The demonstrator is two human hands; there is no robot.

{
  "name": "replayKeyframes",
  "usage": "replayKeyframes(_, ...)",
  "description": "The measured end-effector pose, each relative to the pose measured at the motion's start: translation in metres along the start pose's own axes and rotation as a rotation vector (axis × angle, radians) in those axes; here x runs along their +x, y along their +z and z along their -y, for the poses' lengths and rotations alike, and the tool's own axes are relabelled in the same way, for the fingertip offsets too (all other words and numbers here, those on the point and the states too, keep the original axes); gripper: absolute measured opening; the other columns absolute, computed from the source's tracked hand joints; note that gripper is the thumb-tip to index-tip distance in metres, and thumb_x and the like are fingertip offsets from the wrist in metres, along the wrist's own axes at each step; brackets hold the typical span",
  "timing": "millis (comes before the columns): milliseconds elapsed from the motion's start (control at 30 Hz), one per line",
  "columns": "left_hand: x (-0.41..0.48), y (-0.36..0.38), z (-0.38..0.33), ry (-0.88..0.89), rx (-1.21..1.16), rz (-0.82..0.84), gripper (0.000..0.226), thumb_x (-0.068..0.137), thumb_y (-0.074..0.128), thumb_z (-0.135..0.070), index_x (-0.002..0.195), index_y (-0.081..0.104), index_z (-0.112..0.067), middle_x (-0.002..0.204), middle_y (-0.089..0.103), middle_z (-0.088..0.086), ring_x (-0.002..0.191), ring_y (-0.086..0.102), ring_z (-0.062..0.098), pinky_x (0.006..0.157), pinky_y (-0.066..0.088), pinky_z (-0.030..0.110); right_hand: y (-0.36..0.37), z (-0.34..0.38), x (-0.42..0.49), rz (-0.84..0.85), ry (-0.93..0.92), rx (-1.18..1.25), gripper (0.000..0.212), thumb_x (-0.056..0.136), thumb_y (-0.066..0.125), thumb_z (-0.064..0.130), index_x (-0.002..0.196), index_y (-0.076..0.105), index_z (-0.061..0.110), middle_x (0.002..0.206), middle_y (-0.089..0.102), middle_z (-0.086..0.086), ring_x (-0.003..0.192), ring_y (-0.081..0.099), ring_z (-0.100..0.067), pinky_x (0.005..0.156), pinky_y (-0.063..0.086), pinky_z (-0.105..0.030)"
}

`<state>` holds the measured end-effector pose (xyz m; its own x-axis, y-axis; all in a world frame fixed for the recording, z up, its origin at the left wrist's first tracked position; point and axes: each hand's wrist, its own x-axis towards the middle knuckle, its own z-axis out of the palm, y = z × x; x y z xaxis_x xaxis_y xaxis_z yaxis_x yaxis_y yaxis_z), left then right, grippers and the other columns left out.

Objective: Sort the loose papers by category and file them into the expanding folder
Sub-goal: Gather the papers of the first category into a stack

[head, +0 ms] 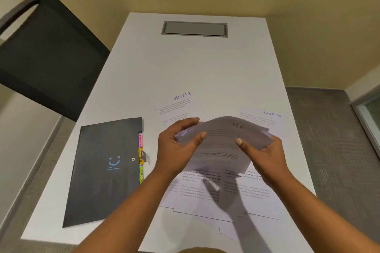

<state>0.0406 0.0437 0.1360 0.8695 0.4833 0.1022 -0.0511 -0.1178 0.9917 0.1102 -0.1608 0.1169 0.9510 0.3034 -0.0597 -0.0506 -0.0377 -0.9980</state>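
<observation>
- I hold a bundle of papers (224,139) in the air above the table (185,68). My left hand (176,146) grips its left edge and my right hand (265,154) grips its right edge, each with the thumb on top.
- The bundle bends upward in the middle and its edges do not look aligned. If one hand becomes loose, I think the inner sheets can slide out and fall on the loose sheets (205,191) below, and then the categories mix.
- The top sheet has "HR" written on it, but I cannot see the headings of the sheets under it. If I file the whole bundle in one pocket, a wrong paper may go in with it.
- The folder (107,170) lies closed on the table, to the left of the papers. Both my hands are occupied, so I must first put the bundle down. If I put it on the loose sheets, it could be confused with them.
- The papers are white, with printed paragraphs and a handwritten heading at the top. The bundle looks blurred.
- Two sheets marked "SPORTS" lie flat beyond my hands, one on the left (176,104) and one on the right (265,117), apart from each other.
- The folder is dark with a small smiling face, and it has coloured tabs (140,156) in pink, yellow and green on its right edge. Their words I cannot read with certainty.
</observation>
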Motion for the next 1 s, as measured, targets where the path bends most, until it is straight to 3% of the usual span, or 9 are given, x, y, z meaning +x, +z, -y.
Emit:
replayKeyframes(133, 0.001, 0.001, 0.009, -0.073, 0.025, 0.071, 0.027, 0.078, 0.079, -0.017, 0.097, 0.071, -0.034, 0.094, 0.073, -0.021, 0.096, 0.067, -0.001, 0.082, 0.053, 0.015, 0.001, -0.011, 0.001, 0.036, 0.017, -0.073, 0.035, 0.080, 0.076, 0.008, 0.104, 0.067, 0.032, 0.100, 0.076, 0.009, 0.095, 0.072, -0.013, 0.080, 0.061, -0.039)
replayKeyframes(300, 0.000, 0.004, 0.010, -0.103, 0.015, 0.109, 0.027, 0.085, 0.071, -0.017, 0.097, 0.069, -0.041, 0.090, 0.074, -0.022, 0.091, 0.069, -0.001, 0.079, 0.054, 0.017, -0.001, -0.022, 0.002, 0.022, 0.041, -0.107, 0.036, 0.081, 0.076, 0.008, 0.104, 0.065, 0.034, 0.096, 0.076, 0.012, 0.096, 0.071, -0.011, 0.083, 0.060, -0.036)
replayKeyframes(467, -0.002, 0.002, -0.005, 0.028, 0.010, 0.119, 0.026, 0.080, 0.074, -0.015, 0.102, 0.070, -0.028, 0.095, 0.073, -0.024, 0.097, 0.067, -0.001, 0.081, 0.050, 0.012, 0.003, -0.001, -0.004, -0.039, -0.065, 0.017, 0.027, 0.075, 0.082, 0.024, 0.089, 0.074, 0.045, 0.093, 0.077, 0.012, 0.091, 0.073, -0.013, 0.076, 0.060, -0.032)
replayKeyframes(567, -0.003, 0.003, -0.012, 0.034, -0.016, 0.149, 0.028, 0.076, 0.075, -0.018, 0.101, 0.069, -0.029, 0.092, 0.072, -0.028, 0.097, 0.066, -0.006, 0.080, 0.048, 0.007, 0.006, 0.012, -0.006, -0.046, -0.141, 0.014, 0.023, 0.066, 0.083, 0.044, 0.087, 0.076, 0.038, 0.086, 0.077, 0.005, 0.083, 0.073, -0.016, 0.072, 0.060, -0.035)
replayKeyframes(733, -0.003, -0.001, -0.006, 0.031, 0.036, 0.123, 0.025, 0.076, 0.077, -0.016, 0.096, 0.072, -0.030, 0.090, 0.071, -0.030, 0.097, 0.065, -0.008, 0.081, 0.045, 0.004, -0.001, 0.012, 0.000, -0.009, -0.186, 0.062, 0.035, 0.068, 0.079, 0.037, 0.103, 0.076, 0.033, 0.102, 0.076, 0.003, 0.099, 0.071, -0.018, 0.079, 0.057, -0.028)
replayKeyframes(833, -0.004, -0.004, 0.005, -0.012, 0.043, 0.105, 0.028, 0.076, 0.079, -0.013, 0.095, 0.072, -0.031, 0.092, 0.072, -0.029, 0.098, 0.065, -0.006, 0.083, 0.048, 0.008, -0.004, -0.003, 0.002, -0.022, -0.122, 0.066, 0.036, 0.067, 0.082, 0.041, 0.100, 0.077, 0.027, 0.104, 0.076, -0.005, 0.101, 0.070, -0.027, 0.082, 0.059, -0.038)
replayKeyframes(900, -0.005, -0.003, 0.012, -0.081, 0.029, 0.106, 0.031, 0.078, 0.077, -0.007, 0.088, 0.073, -0.036, 0.085, 0.073, -0.026, 0.088, 0.067, -0.006, 0.074, 0.050, 0.010, -0.004, -0.016, 0.000, -0.025, -0.061, 0.006, 0.049, 0.066, 0.084, 0.050, 0.093, 0.074, 0.011, 0.095, 0.074, -0.021, 0.092, 0.069, -0.041, 0.079, 0.059, -0.054)
replayKeyframes(933, -0.005, -0.002, 0.016, -0.098, 0.022, 0.108, 0.033, 0.079, 0.077, -0.005, 0.085, 0.073, -0.036, 0.082, 0.073, -0.025, 0.084, 0.068, -0.005, 0.071, 0.051, 0.011, -0.005, -0.022, -0.001, -0.012, -0.033, -0.026, 0.048, 0.068, 0.084, 0.047, 0.090, 0.072, 0.006, 0.092, 0.072, -0.026, 0.088, 0.069, -0.042, 0.077, 0.059, -0.055)
replayKeyframes(1000, -0.005, -0.002, 0.022, -0.113, 0.017, 0.108, 0.032, 0.079, 0.076, -0.002, 0.085, 0.073, -0.034, 0.080, 0.074, -0.023, 0.081, 0.069, -0.003, 0.069, 0.051, 0.012, -0.007, -0.031, -0.001, 0.007, 0.031, -0.053, 0.026, 0.077, 0.082, 0.026, 0.096, 0.074, 0.012, 0.091, 0.075, -0.019, 0.076, 0.073, -0.021, 0.066, 0.060, -0.033)
